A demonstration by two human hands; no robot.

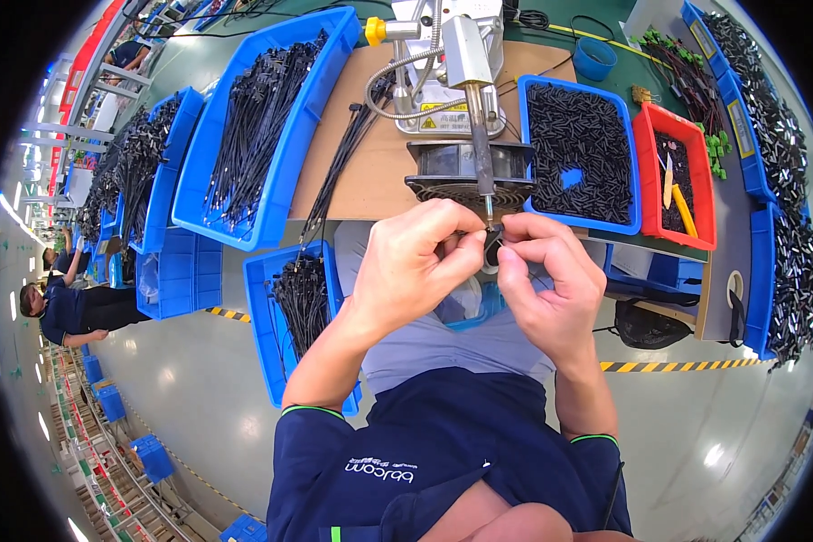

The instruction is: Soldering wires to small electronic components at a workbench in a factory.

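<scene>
— "Left hand (415,262) first: how does it stand?"

— "Drawn into a tight pinch, thumb against forefinger, with a small black piece (493,238) at the tips, in front of the torso."

— "And the right hand (553,285)?"

— "Fingers curled, thumb and forefinger close together beside the same piece. Whether they grip it or only steady it, I can't make out."

— "Which way does the piece point?"

— "Fingers hide most of it; its long axis is unclear. Just above it, a slim, dark metal rod (481,149) points its narrow tip down at it, toward the person."

— "What's around that?"

— "A round black reel (443,161) behind the rod, over a smooth tan board (370,194)."

— "And the containers?"

— "Left, a long blue plastic bin (280,185) of thin, glossy black cables (262,131). Right, a shallow blue tray (571,177) of short black tubular pieces (583,126); beyond it, a red plastic bin (701,176) with a yellow-handled tool (683,212) lying on small dark bits."
</scene>
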